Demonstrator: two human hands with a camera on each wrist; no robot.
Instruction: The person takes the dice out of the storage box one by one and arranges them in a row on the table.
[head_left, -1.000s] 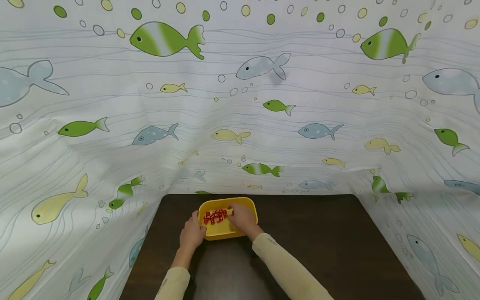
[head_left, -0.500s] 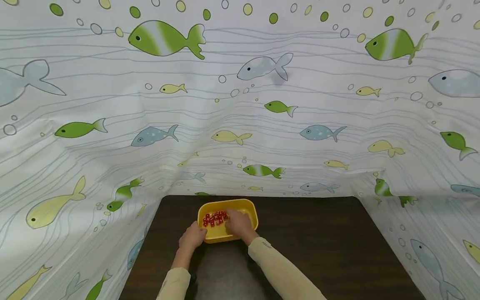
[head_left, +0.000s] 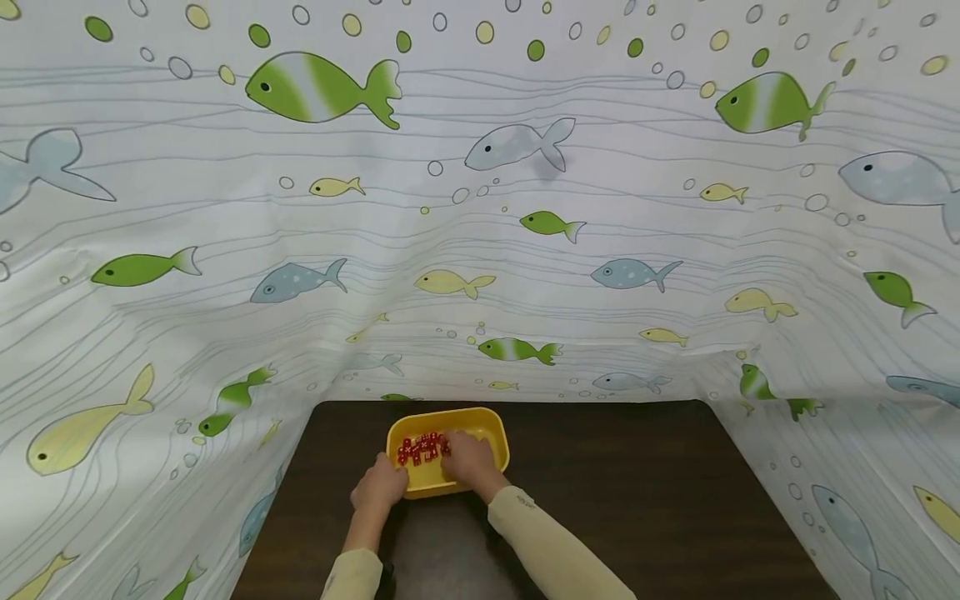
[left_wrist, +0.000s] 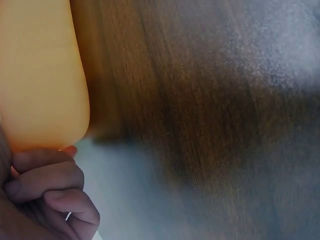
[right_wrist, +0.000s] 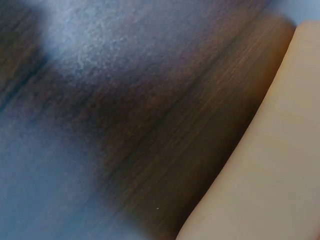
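Note:
A shallow yellow tray [head_left: 426, 481] stands at the far side of the dark table, with several small red dice [head_left: 417, 450] grouped in its left and middle part. My left hand [head_left: 380, 483] grips the tray's left edge, thumb over the rim. In the left wrist view its curled fingers lie against the tray's outer wall [left_wrist: 45, 75]. My right hand [head_left: 474, 462] reaches into the tray from the right, fingertips down at the right end of the dice. Those fingertips are hidden behind the hand. The right wrist view shows only the tray's side [right_wrist: 265, 165] and table.
The dark wooden table [head_left: 637, 500] extends to the right of the tray and toward me. A white fish-patterned cloth [head_left: 675, 225] rises behind the table and along both sides.
My right hand has shifted slightly left within the tray, toward the dice. The left hand keeps its grip on the edge. The head view has tipped slightly, so everything sits lower.

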